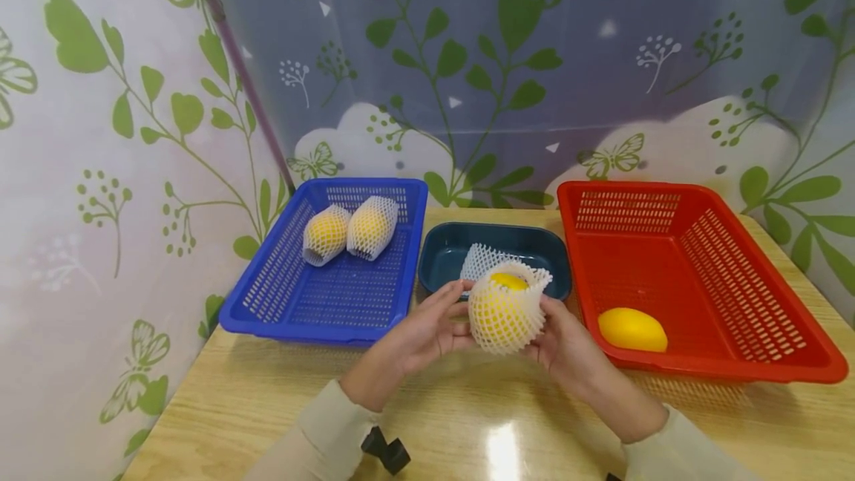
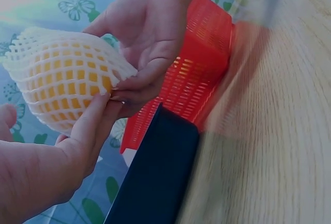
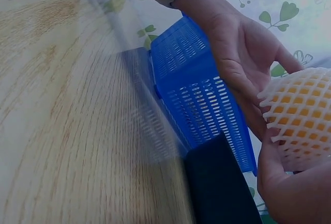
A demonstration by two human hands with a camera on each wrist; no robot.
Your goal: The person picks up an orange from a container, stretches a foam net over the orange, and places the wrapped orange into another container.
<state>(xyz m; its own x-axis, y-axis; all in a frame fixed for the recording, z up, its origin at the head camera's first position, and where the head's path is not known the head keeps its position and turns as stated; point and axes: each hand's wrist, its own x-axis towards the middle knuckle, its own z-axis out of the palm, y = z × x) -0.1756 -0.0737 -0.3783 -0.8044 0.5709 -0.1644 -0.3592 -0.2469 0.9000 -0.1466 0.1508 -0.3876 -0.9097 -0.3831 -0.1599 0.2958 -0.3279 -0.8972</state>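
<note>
Between my two hands, over the front of a dark teal tray (image 1: 441, 240), is a smooth yellow fruit (image 1: 509, 281), mango-like in shape, inside a white foam net sleeve (image 1: 505, 318). The sleeve's upper end gapes and bares the fruit's top. My left hand (image 1: 427, 329) holds it from the left, thumb near the upper side. My right hand (image 1: 564, 344) grips the other side, its fingertips partly hidden behind the net. In the left wrist view, fingers of both hands meet at the sleeve's lower edge (image 2: 116, 87). Another foam net (image 1: 481, 262) lies in the tray.
On the left, a blue basket (image 1: 327, 331) holds two netted yellow fruits (image 1: 327, 234). A red basket (image 1: 701, 366) on the right contains one bare yellow fruit (image 1: 632, 329). All stand on a wooden table (image 1: 267, 392) before a leaf-patterned curtain (image 1: 461, 95).
</note>
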